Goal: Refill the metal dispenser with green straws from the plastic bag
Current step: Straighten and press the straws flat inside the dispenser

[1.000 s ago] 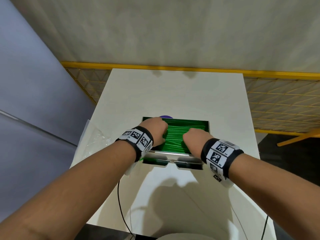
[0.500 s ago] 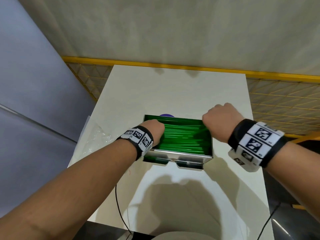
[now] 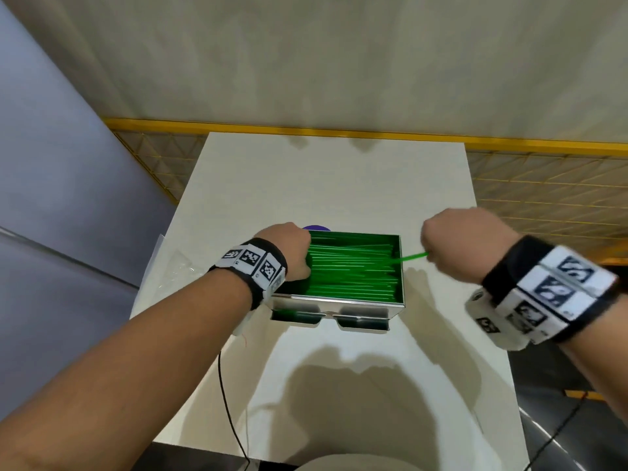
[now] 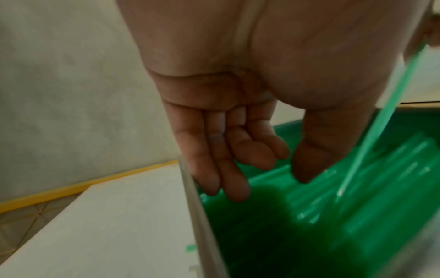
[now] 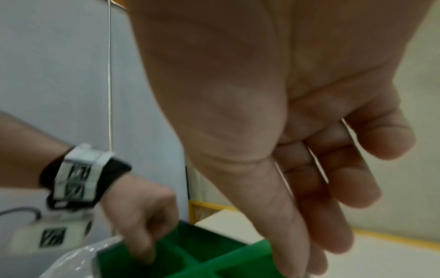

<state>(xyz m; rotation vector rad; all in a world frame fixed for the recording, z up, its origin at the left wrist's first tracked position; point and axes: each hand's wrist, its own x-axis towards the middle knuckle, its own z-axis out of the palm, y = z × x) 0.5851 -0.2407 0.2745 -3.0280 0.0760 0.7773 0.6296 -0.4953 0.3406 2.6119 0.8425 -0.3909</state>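
So the refill looks mostly done to me. The metal dispenser (image 3: 339,309) sits in the middle of the white counter (image 3: 326,185) and it's packed nearly to the rim with green straws (image 3: 353,270), all lying left to right. The plastic bag (image 3: 173,266) is lying crumpled at the left edge of the counter, just beside the dispenser, and from here it looks empty, though it's see-through so I wouldn't swear to it.

What's left seems to be tidying. One stray straw (image 3: 413,257) pokes out over the right wall of the dispenser, and the right hand (image 3: 465,246) has it pinched at the end, off to the right of the box. The left hand (image 3: 289,254) is down inside the left end, fingers relaxed and mostly straight, resting against the straws without gripping anything.

As for writing: no brand or label I can read anywhere. The only markings are the black-and-white square codes on the wristbands (image 3: 253,261). There's a purple thing (image 3: 316,228) peeking out behind the dispenser; can't tell what it is.
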